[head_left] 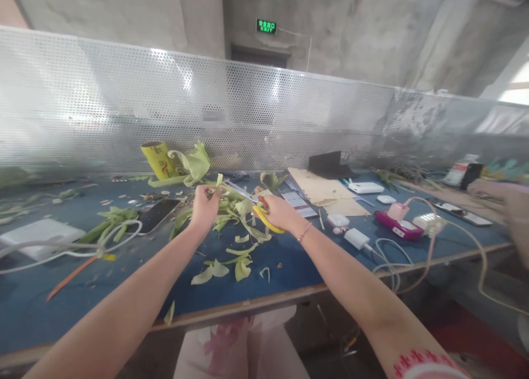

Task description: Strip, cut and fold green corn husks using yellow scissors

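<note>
A pair of scissors point(268, 219) with yellow and orange handles is in my right hand point(281, 211), its fingers wrapped round the grips. The metal blades point up and left, toward my left hand point(205, 205). Between the pinched fingers of that hand is a pale green leaf piece point(219, 179), close to the blade tips; whether the blades touch it I cannot tell. Below both hands lies a heap of cut green leaves point(231, 208), with more leaf scraps point(242, 269) nearer the table's front edge.
Behind my left hand stand a yellow roll point(159, 161) and a large curled leaf point(196, 164). A dark phone point(159, 215) and white cables lie left. Rightward are cardboard point(320, 189), a charger point(356, 238) and a magenta power strip point(399, 226). Another person's arm point(500, 191) reaches in far right.
</note>
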`<state>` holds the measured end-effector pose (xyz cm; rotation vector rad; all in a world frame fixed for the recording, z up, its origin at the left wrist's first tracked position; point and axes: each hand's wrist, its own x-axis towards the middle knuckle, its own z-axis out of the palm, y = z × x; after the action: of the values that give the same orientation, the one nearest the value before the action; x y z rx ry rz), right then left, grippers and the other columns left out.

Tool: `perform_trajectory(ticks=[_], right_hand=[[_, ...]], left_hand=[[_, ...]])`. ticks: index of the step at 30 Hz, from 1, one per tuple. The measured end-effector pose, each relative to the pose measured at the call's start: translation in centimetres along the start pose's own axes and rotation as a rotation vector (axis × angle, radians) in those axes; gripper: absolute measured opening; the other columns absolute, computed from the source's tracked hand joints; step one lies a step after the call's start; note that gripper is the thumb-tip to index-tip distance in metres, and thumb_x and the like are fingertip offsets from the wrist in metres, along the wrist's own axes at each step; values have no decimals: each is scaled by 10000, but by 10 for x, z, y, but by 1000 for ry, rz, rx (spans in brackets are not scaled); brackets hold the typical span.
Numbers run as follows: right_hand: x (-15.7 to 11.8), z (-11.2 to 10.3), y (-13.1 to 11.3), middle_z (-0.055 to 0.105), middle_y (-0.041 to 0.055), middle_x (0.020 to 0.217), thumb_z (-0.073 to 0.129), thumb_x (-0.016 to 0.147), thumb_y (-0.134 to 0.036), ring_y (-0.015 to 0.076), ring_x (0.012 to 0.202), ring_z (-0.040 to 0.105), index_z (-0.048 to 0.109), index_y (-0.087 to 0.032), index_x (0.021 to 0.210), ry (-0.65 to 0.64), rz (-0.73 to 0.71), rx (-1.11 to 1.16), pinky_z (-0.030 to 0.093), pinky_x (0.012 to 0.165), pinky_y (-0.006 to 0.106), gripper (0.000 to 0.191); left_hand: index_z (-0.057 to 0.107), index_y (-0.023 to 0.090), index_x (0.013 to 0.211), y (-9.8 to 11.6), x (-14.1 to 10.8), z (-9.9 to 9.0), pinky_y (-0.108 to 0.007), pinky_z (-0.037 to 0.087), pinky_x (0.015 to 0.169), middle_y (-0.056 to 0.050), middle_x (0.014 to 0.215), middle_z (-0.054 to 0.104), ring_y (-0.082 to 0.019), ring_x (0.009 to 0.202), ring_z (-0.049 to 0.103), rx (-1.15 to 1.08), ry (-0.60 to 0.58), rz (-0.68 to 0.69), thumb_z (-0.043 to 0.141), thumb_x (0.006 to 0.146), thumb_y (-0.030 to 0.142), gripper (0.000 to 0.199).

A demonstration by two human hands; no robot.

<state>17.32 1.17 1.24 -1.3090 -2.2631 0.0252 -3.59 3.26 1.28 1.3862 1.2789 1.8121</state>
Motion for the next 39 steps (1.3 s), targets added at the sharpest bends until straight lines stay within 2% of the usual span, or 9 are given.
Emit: perform_trajectory(ticks=[7, 14, 27, 32, 39], right_hand=[[0, 5, -4, 639, 126, 949, 489, 808, -592, 207, 877, 608, 569, -129, 990, -59, -4, -8, 416, 711, 275, 504], [-1, 3, -5, 635, 105, 884, 487, 793, -620, 188, 805, 594, 573, -140, 918, -56, 7, 20, 396, 662, 260, 503], [2, 7, -1, 558, 34, 693, 485, 805, -593, 116, 599, 462, 545, -159, 744, -57, -26, 57, 314, 554, 234, 443], [2, 8, 0, 528, 12, 648, 507, 791, -586, 104, 565, 420, 527, -166, 710, -39, -23, 73, 305, 538, 229, 428], [3, 7, 0, 518, 8, 630, 518, 789, -578, 97, 552, 407, 528, -164, 684, -29, -24, 69, 301, 541, 227, 427]], left_hand=[[449, 206, 834, 4, 0, 0, -283, 439, 658, -1, 762, 561, -134, 683, 556, -8, 34, 11, 580, 728, 185, 170], [459, 200, 872, -1, 0, -2, -289, 424, 664, 10, 757, 533, -135, 691, 547, 85, 12, 54, 579, 730, 226, 187], [472, 196, 879, -2, 1, -3, -265, 429, 658, 16, 779, 526, -115, 695, 546, 63, -9, 19, 580, 714, 204, 198], [455, 197, 871, 3, -1, -1, -269, 438, 659, 14, 777, 536, -111, 671, 562, 34, 7, -7, 550, 745, 195, 158], [473, 201, 874, -2, 1, -2, -279, 446, 656, 12, 758, 538, -123, 677, 564, 56, 20, 7, 570, 739, 219, 168]])
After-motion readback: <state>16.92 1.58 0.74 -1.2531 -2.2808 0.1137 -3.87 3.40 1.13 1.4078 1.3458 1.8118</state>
